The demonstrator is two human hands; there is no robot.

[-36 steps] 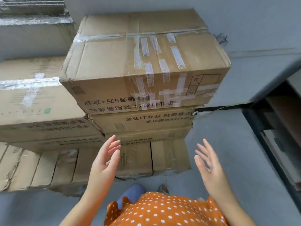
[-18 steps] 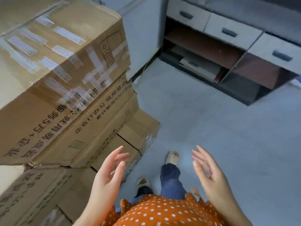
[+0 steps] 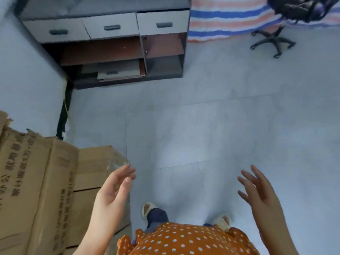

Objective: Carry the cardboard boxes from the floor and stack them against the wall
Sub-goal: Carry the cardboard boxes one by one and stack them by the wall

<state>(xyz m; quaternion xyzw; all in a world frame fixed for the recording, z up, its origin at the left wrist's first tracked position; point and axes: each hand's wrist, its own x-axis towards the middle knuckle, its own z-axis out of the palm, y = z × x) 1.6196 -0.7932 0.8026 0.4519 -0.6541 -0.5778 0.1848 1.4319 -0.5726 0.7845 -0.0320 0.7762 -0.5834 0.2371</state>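
Brown printed cardboard boxes (image 3: 36, 190) stacked at left, against wall (image 3: 27, 85).

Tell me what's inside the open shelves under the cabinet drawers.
The lower left shelf holds flat boards, one seemingly a loose drawer front with a handle. The shelf above it and the right compartments look bare, though their shadowed back corners can't be made out.

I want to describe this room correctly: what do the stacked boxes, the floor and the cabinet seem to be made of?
Stacked boxes: brown corrugated cardboard, matte, with printed text and creased, frayed edges.
Floor: probably pale grey tile, smooth with a slight sheen; thin straight joint lines show.
Cabinet: likely laminated board, dark grey frame, pale drawer fronts, reddish-brown shelves.
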